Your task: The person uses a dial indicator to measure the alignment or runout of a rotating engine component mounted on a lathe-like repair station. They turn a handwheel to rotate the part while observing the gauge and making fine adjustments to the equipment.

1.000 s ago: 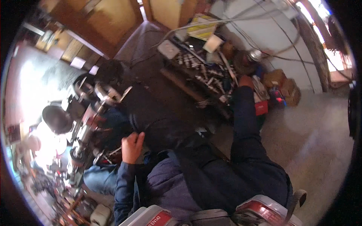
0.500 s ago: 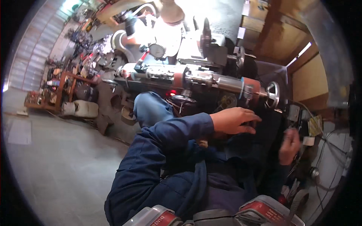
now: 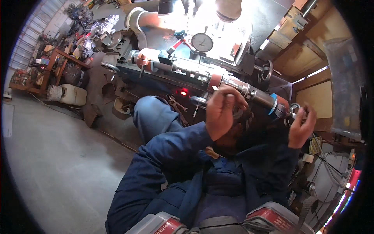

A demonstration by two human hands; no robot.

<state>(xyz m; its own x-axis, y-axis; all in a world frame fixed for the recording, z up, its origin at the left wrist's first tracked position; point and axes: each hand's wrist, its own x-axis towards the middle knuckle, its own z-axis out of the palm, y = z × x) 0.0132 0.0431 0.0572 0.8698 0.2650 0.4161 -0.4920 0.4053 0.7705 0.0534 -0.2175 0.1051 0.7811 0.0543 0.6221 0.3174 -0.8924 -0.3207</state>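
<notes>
Machine [image 3: 263, 98], dial gauge [image 3: 201, 42], left hand [image 3: 223, 114] partly blocking, right hand [image 3: 302, 126] by handwheel [image 3: 294, 105], grips unclear

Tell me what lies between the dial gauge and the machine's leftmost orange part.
In the head view, a red jointed arm and a black block lie between them.

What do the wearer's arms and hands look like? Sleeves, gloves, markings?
Left hand and right hand: bare, no gloves. Left sleeve: long, navy blue, creased, reaching the wrist. Right sleeve: dark blue, shadowed. No markings visible on either.
</notes>
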